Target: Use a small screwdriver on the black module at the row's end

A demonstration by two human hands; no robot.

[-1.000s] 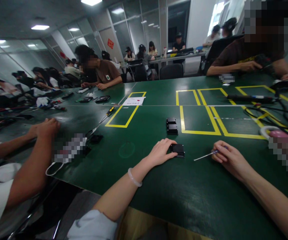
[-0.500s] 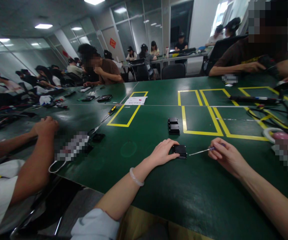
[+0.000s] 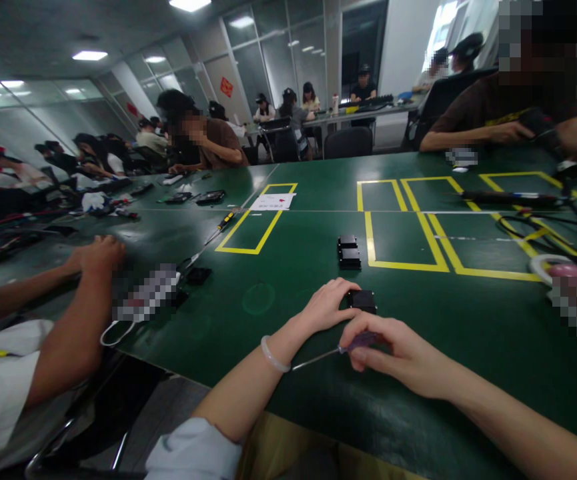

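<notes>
Pinching black box w/ left hand fingers | right hand fingers closed on screwdriver, prob. clear of box

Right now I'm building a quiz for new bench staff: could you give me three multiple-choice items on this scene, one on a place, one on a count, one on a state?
1. Where does the small black box under the left hand lie?
A. inside a yellow rectangle
B. on bare green table nearer the wearer than the yellow lines
C. on the white paper

2. How many black boxes lie in the pair beside the yellow rectangle?
A. two
B. four
C. six

3. What does the right hand hold?
A. nothing
B. a cable
C. a thin screwdriver

Answers: 1 B, it sits outside every taped outline; 2 A, two lie one behind the other; 3 C, its purple handle is between the fingers and its metal shaft points left.
</notes>
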